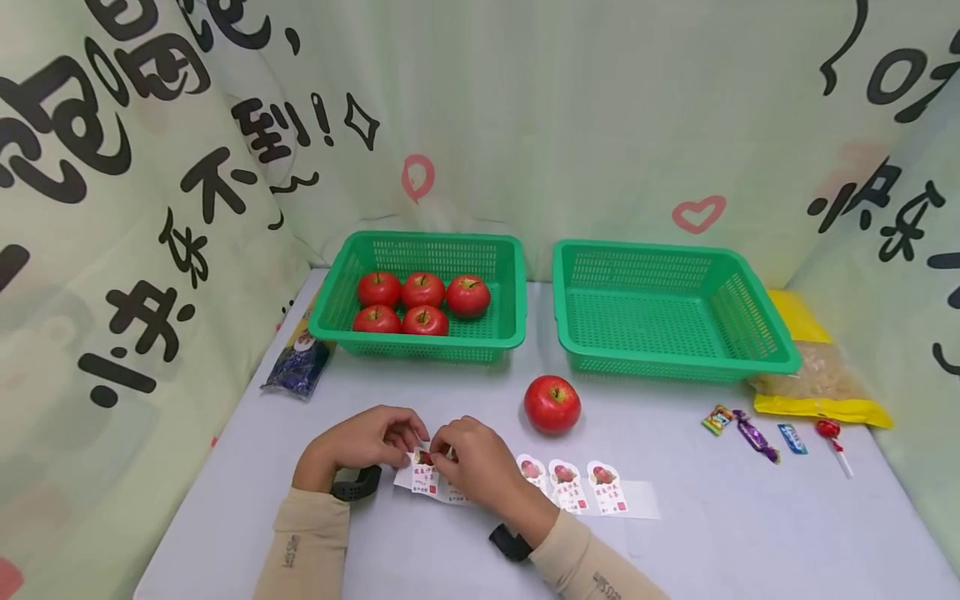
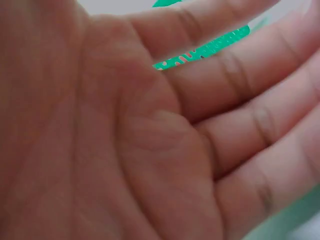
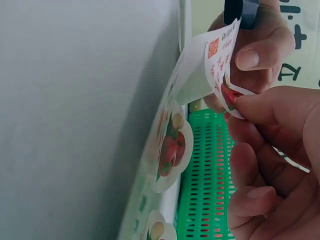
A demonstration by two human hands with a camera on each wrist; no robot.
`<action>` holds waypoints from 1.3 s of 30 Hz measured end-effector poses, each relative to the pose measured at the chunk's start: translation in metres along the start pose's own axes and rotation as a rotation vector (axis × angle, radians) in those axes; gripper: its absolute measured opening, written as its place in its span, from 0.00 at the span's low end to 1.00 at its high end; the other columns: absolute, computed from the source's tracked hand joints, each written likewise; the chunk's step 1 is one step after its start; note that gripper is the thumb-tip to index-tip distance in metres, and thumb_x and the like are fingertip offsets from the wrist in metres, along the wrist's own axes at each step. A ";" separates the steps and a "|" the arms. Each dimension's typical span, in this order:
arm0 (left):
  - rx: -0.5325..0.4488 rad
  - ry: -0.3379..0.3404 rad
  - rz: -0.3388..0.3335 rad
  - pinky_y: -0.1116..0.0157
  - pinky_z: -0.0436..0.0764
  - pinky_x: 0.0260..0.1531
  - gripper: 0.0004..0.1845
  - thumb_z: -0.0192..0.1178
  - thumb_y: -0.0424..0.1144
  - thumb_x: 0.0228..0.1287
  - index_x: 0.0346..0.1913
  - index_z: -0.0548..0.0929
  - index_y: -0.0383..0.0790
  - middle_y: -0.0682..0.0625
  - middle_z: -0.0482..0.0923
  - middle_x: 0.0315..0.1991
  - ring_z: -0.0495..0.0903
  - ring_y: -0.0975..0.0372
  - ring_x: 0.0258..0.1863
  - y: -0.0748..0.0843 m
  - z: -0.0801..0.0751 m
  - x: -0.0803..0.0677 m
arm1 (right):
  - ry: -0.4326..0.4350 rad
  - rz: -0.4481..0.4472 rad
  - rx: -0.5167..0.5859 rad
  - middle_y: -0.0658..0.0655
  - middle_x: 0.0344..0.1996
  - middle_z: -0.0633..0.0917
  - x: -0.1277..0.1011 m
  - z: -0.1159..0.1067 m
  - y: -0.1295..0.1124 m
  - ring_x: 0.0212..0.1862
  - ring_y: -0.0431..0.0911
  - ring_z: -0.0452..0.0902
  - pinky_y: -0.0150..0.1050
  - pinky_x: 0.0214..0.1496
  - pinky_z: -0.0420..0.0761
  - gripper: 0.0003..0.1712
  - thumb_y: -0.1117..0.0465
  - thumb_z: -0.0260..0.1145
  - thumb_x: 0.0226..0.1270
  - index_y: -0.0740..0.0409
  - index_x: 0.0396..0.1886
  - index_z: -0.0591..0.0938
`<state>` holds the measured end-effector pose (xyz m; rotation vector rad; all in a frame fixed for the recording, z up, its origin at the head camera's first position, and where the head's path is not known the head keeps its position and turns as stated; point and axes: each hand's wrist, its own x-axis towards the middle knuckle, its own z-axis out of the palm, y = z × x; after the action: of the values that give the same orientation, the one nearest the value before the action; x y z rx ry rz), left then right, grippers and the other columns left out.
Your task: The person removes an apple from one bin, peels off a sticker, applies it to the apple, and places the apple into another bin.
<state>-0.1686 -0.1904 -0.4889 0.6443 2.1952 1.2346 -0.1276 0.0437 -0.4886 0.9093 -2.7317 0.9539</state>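
left hand (image 1: 367, 439): we see it at the left end of the sticker strip (image 1: 525, 492), fingers curled and pinching the backing paper there. In the left wrist view only palm and fingers show, blurred.
right hand (image 1: 474, 465): fingers pinch the edge of one apple sticker (image 3: 226, 80), lifted off the strip in the right wrist view; thumb and forefinger clamp it.
sticker strip: lies flat on the desk (image 1: 720, 533) in front of us, running right from the hands; three apple-picture stickers still sit on it to the right of the right hand.
left basket (image 1: 420, 296): green, at the back left of the desk, holds five red apples (image 1: 422, 304) bunched together.
right basket (image 1: 667, 308): green, just beside the left one, nothing visible inside.
loose apple (image 1: 552, 404): red, on the desk between the baskets and the strip, touching neither.
candies (image 1: 757, 432): a few wrapped pieces plus a lollipop, right of the loose apple.
yellow bag (image 1: 817, 371): touching the right basket's far side.
dark packet (image 1: 298, 367): on the desk, left of the left basket.
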 end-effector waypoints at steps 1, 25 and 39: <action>-0.006 0.009 0.002 0.68 0.84 0.38 0.17 0.67 0.28 0.60 0.52 0.85 0.36 0.48 0.84 0.38 0.82 0.59 0.37 0.000 -0.001 0.000 | 0.000 0.004 0.010 0.45 0.28 0.87 0.000 -0.002 0.000 0.35 0.36 0.76 0.27 0.38 0.79 0.05 0.64 0.75 0.66 0.50 0.31 0.88; 0.117 0.106 -0.096 0.67 0.78 0.30 0.08 0.73 0.28 0.55 0.36 0.85 0.40 0.54 0.79 0.27 0.77 0.61 0.30 0.001 0.002 0.013 | 0.051 -0.124 0.406 0.45 0.30 0.86 -0.038 -0.073 0.035 0.34 0.34 0.77 0.32 0.33 0.81 0.11 0.70 0.74 0.65 0.48 0.35 0.87; 0.439 0.365 0.028 0.56 0.85 0.53 0.16 0.75 0.45 0.66 0.53 0.87 0.43 0.50 0.86 0.49 0.84 0.57 0.50 0.065 0.040 0.053 | 0.285 0.118 0.563 0.51 0.33 0.85 -0.084 -0.133 0.108 0.36 0.38 0.79 0.29 0.39 0.83 0.07 0.79 0.68 0.66 0.66 0.37 0.84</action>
<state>-0.1728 -0.1017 -0.4615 0.6563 2.8123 0.9410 -0.1330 0.2330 -0.4637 0.6081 -2.3270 1.7745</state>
